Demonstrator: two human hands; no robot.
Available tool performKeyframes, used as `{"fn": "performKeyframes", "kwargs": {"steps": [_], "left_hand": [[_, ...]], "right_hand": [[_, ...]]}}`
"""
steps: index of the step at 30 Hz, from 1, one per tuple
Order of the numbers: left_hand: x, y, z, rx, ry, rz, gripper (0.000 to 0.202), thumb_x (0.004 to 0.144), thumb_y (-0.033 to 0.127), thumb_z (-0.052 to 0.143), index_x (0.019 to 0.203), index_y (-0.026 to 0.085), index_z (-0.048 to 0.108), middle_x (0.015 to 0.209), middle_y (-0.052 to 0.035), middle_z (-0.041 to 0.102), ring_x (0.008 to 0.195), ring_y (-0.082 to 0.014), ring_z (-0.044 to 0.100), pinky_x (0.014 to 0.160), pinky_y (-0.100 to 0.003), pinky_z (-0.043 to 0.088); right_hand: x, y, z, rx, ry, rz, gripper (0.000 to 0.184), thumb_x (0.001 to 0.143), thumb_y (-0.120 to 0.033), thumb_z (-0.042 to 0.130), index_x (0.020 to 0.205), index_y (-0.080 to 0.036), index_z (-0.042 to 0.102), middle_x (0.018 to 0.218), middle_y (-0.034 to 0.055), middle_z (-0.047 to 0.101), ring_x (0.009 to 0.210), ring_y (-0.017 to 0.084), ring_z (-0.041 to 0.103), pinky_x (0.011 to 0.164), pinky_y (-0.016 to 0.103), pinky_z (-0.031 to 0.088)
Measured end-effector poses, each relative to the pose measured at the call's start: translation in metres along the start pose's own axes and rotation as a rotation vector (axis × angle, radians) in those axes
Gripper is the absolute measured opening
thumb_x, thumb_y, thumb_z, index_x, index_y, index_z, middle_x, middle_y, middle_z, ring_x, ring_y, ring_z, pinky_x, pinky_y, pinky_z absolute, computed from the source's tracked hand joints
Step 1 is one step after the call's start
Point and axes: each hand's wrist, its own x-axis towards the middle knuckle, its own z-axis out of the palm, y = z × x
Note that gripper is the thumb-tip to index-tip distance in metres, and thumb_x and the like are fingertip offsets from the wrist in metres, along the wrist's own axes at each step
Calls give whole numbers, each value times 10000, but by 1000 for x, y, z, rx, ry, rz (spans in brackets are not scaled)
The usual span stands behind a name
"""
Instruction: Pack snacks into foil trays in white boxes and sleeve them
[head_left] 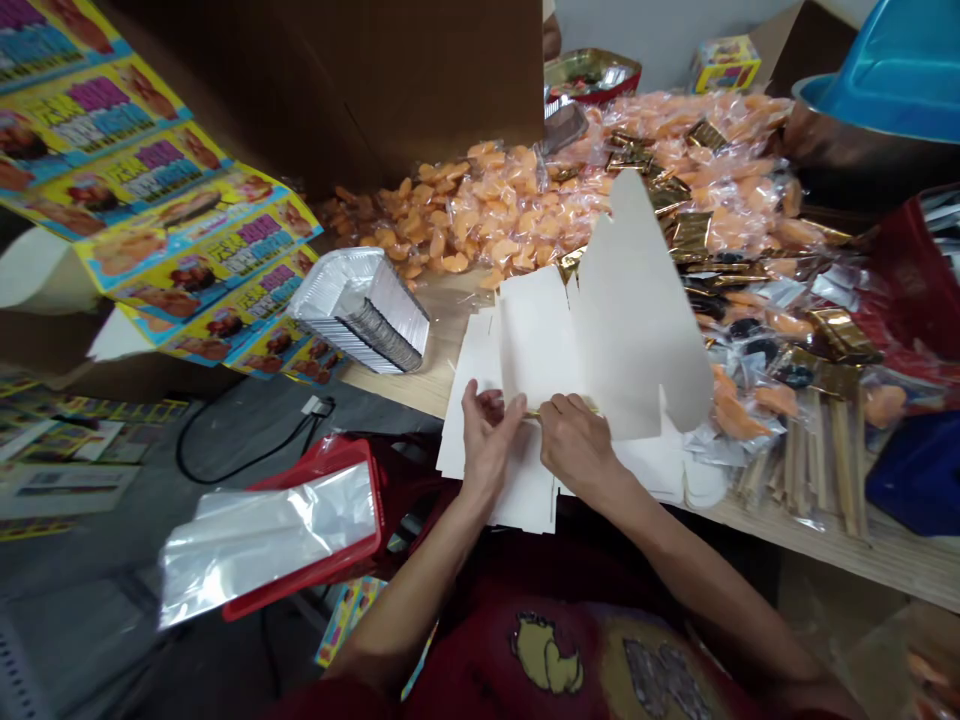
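Observation:
A partly folded cardboard box [541,330], plain white inside, lies on the near edge of the table with its large lid flap [637,300] raised at the right. My left hand [487,440] is at the box's near left corner, fingers curled outside and thumb on the front edge. Closed over the front flap, my right hand [576,440] grips it beside the left thumb; a thin yellow printed edge shows there. Beneath the box lie flat white cardboard blanks [525,490].
Left of the box stands a stack of foil trays [367,310]. Bagged orange pieces [495,210] are heaped behind; wooden sticks [821,460] and a blue container [919,470] are at right. Printed sheets [202,250] hang left. Clear bags [277,530] lie on a red stool [367,500].

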Motion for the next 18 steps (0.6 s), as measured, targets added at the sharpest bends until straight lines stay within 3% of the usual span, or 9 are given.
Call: {"fn": "performKeyframes", "kwargs": {"steps": [3, 7, 10, 13, 18], "left_hand": [[-25, 9, 6, -195, -95, -95, 636, 815, 524, 850, 1290, 205, 571, 1119, -74, 663, 1012, -188, 679, 940, -331, 557], [-34, 27, 12, -244, -226, -38, 438, 784, 491, 884, 996, 168, 678, 923, -36, 707, 835, -153, 673, 821, -279, 565], [-28, 37, 11, -149, -321, 34, 413, 693, 386, 940, 928, 161, 687, 879, -21, 723, 800, -151, 678, 786, -259, 563], [-24, 40, 8, -77, -323, 90, 389, 651, 334, 932, 893, 159, 684, 837, -19, 734, 750, -157, 682, 733, -256, 570], [-21, 38, 12, -56, -258, 307, 457, 637, 333, 923, 992, 160, 693, 894, -44, 762, 772, -184, 709, 742, -277, 603]], "right_hand": [[-11, -2, -14, 87, 88, -21, 226, 972, -106, 500, 875, -172, 693, 890, 112, 698, 866, 241, 621, 804, 370, 508], [-17, 3, -25, 384, 129, -103, 329, 914, -34, 500, 1102, -201, 711, 1050, 89, 693, 966, 234, 614, 864, 368, 527], [-14, 13, -28, 531, 127, -173, 473, 832, 29, 498, 1168, -238, 697, 1069, 74, 662, 982, 235, 604, 863, 374, 544], [-12, 19, -31, 549, 116, -190, 475, 813, 34, 496, 1152, -238, 687, 1079, 84, 647, 1013, 242, 622, 870, 384, 565], [-12, 19, -36, 336, 411, -66, 444, 808, 5, 512, 1207, -154, 625, 1200, 185, 657, 1141, 322, 622, 947, 488, 587]]}}
